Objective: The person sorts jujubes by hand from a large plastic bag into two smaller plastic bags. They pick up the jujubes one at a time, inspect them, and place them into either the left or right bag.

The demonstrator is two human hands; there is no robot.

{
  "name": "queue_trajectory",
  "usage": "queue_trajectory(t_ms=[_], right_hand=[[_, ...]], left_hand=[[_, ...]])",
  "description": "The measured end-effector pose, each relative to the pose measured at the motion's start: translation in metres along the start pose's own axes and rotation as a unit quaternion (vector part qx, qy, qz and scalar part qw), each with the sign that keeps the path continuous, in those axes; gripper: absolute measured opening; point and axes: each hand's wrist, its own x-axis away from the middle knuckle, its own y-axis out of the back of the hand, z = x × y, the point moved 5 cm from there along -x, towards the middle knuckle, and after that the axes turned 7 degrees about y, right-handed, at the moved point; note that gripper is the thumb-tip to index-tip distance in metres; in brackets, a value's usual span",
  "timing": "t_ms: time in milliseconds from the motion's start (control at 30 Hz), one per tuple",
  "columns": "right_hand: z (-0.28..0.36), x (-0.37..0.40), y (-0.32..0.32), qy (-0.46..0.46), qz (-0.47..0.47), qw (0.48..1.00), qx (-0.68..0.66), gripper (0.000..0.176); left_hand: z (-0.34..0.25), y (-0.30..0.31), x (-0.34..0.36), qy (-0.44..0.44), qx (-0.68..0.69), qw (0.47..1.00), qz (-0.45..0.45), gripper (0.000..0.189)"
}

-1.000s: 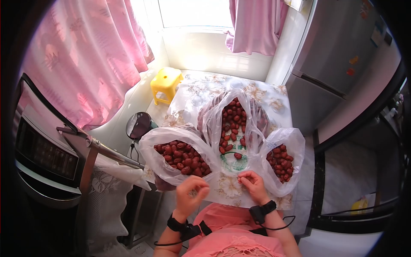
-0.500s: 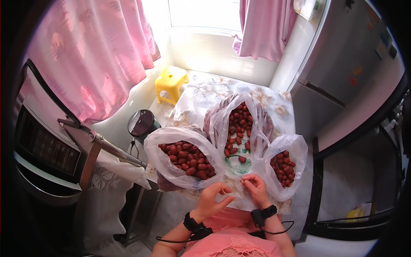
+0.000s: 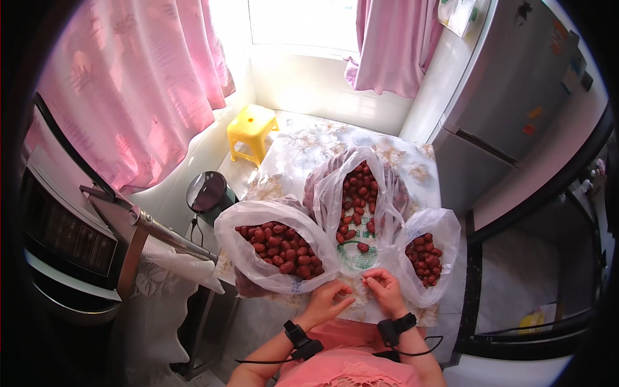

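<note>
My left hand (image 3: pixel 326 302) is at the near right edge of the left plastic bag (image 3: pixel 227 222), fingers curved and thumb apart, with nothing visible in it. The left bag lies open, full of red dates (image 3: pixel 284 248). My right hand (image 3: pixel 385 292) has thumb and forefinger pinched together at the near rim of the middle plastic bag (image 3: pixel 353 257). Loose dates (image 3: pixel 358 193) lie along that bag's opening, thinning toward me over green print. To the right, a smaller plastic bag (image 3: pixel 450 235) stands open with dates (image 3: pixel 423 260) inside.
A flowered cloth covers the table (image 3: pixel 419 173). Beyond its left side are a yellow stool (image 3: pixel 252 126) and a dark round bin (image 3: pixel 209 193). A grey fridge (image 3: pixel 480 109) stands at the right, an oven-like appliance (image 3: pixel 71 235) at the left. Dark bands with cables circle both wrists.
My left hand has lowered slightly toward me and its fingers sit nearer the left bag's edge. My right hand stays pinched at nearly the same place. The view has shifted a little.
</note>
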Motion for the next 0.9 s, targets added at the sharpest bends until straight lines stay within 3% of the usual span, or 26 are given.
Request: queue_trajectory(t_ms=[233,900], right_hand=[[-0.0019,-0.0010,0.0010,-0.006,0.005,1.000,-0.007,0.015],[0.0010,-0.0040,-0.0003,-0.009,0.058,0.997,-0.044,0.015]], left_hand=[[0.0003,0.0040,0.0004,0.022,0.031,0.999,0.026,0.018],[0.0037,0.0005,0.0016,0.009,-0.012,0.999,-0.044,0.013]])
